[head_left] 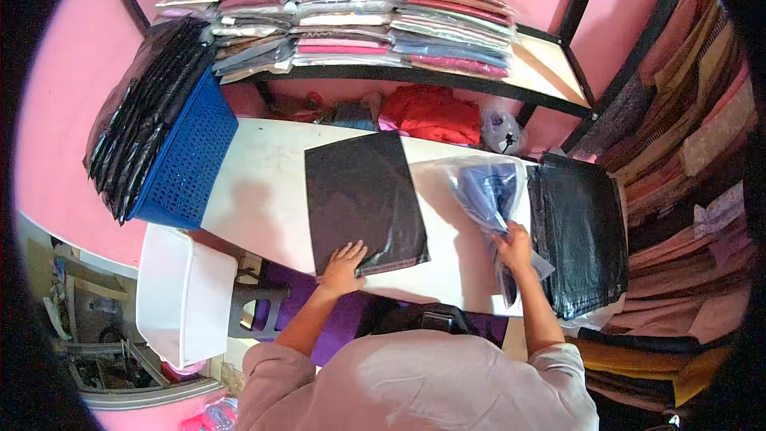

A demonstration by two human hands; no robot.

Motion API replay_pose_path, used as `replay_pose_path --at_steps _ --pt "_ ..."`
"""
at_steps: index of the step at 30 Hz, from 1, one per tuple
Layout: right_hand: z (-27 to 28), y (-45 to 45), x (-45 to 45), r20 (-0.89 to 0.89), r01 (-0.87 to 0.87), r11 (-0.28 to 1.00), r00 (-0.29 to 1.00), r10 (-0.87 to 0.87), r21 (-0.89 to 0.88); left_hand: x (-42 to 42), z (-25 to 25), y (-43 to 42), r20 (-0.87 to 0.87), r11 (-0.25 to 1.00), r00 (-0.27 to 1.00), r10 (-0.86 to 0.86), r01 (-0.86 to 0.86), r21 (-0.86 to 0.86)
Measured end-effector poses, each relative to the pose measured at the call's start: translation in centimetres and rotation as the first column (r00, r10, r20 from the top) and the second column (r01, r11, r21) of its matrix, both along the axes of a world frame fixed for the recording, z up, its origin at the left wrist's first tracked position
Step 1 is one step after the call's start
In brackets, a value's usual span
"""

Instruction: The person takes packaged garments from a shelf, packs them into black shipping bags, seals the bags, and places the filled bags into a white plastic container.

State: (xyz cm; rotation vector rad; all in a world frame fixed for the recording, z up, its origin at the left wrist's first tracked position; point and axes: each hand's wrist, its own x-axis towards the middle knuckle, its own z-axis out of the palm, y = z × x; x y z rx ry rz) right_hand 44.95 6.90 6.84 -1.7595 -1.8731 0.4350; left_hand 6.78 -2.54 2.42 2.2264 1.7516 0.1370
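Observation:
A black plastic mailing bag lies flat on the white table. My left hand rests on its lower left edge, fingers stretched out over the plastic. My right hand grips a clear plastic bag with folded blue cloth inside. This bag is bunched where my fingers close around it, and part of it hangs below the hand. Just to its right is a stack of black plastic bags at the table's right end.
A blue basket full of black packages stands at the left. Bagged folded clothes fill the shelf behind. Red cloth lies beneath it. A white bin stands at lower left, and garments hang at right.

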Motion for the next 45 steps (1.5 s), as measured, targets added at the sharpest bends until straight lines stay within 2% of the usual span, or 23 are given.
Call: replay_pose_path --at_steps 1,3,5,7,8,9,11,13,16,17,18,20,23,26,29,33,36,40,45 --pt "1.8 -1.1 -0.1 -0.027 0.018 0.997 0.999 -0.020 -0.070 0.4 0.1 0.1 0.000 1.000 1.000 0.002 -0.002 0.000" --pt "1.3 -3.1 0.7 -0.079 0.028 0.999 0.996 -0.029 -0.019 1.6 0.1 0.6 0.051 0.996 0.995 -0.083 0.085 -0.029" --pt "2.4 -5.6 1.1 -0.175 0.090 0.996 0.981 -0.088 0.002 2.3 0.1 0.9 0.062 0.995 0.993 -0.100 0.101 -0.012" --pt "4.1 -8.1 0.9 -0.216 0.091 0.996 0.973 -0.085 0.017 2.4 0.0 1.0 0.221 0.998 0.974 -0.051 0.061 -0.035" --pt "4.3 -9.2 1.2 -0.214 0.100 0.995 0.972 -0.093 0.022 2.2 -0.4 1.1 0.337 1.000 0.942 0.008 -0.014 0.016" --pt "4.5 -10.5 1.5 -0.213 0.109 0.994 0.972 -0.101 0.024 1.8 -0.8 0.9 0.341 1.000 0.940 0.002 -0.007 0.012" --pt "5.6 -12.8 1.6 -0.183 0.090 0.996 0.979 -0.084 0.024 1.0 -1.1 0.6 0.170 0.975 0.971 0.170 -0.190 0.111" --pt "6.6 -14.6 1.2 -0.191 0.088 0.996 0.977 -0.091 -0.024 0.3 -1.3 0.6 0.195 0.985 0.971 0.137 -0.155 0.081" --pt "6.5 -16.8 0.9 -0.137 0.034 0.999 0.990 -0.039 -0.041 0.1 0.1 1.1 0.079 0.997 0.994 0.078 -0.077 -0.015" --pt "6.7 -17.5 0.6 -0.125 0.025 0.999 0.992 -0.031 -0.042 -0.1 -0.5 1.4 0.081 0.997 0.994 0.076 -0.075 -0.015" --pt "7.9 -18.1 -0.3 -0.138 0.005 0.997 0.990 -0.017 -0.083 -0.2 -1.5 1.9 0.030 0.999 0.999 0.037 -0.037 -0.001" --pt "7.9 -19.3 -0.9 -0.102 -0.033 0.998 0.994 0.028 -0.049 -0.2 -2.2 2.1 -0.068 0.998 0.997 -0.021 0.025 0.055" --pt "8.0 -20.7 -1.4 -0.098 -0.082 0.996 0.992 0.077 -0.041 -0.9 -2.9 2.3 -0.008 0.996 0.998 -0.064 0.064 0.061" --pt "7.8 -21.6 -1.8 -0.041 -0.223 0.972 0.975 0.221 -0.070 -1.9 -3.5 2.3 0.018 0.982 0.988 -0.155 0.152 0.111" --pt "7.3 -22.5 -2.0 0.005 -0.236 0.964 0.971 0.238 -0.124 -2.4 -3.3 1.9 0.045 0.976 0.979 -0.198 0.193 0.101" --pt "8.1 -22.7 -2.7 0.001 -0.265 0.950 0.963 0.269 -0.165 -1.9 -2.4 1.4 0.122 0.989 0.982 -0.148 0.144 0.039" --pt "8.0 -22.7 -2.9 0.007 -0.287 0.943 0.956 0.292 -0.168 -0.9 -0.8 0.7 -0.015 0.997 0.997 -0.077 0.077 0.003" --pt "8.1 -22.7 -3.3 -0.018 -0.262 0.956 0.965 0.262 -0.130 0.3 0.5 1.0 -0.048 0.998 0.998 -0.040 0.037 -0.046" --pt "8.4 -22.6 -3.3 -0.008 -0.240 0.963 0.970 0.241 -0.124 0.7 -1.2 2.2 -0.153 0.992 0.984 -0.093 0.105 0.069"
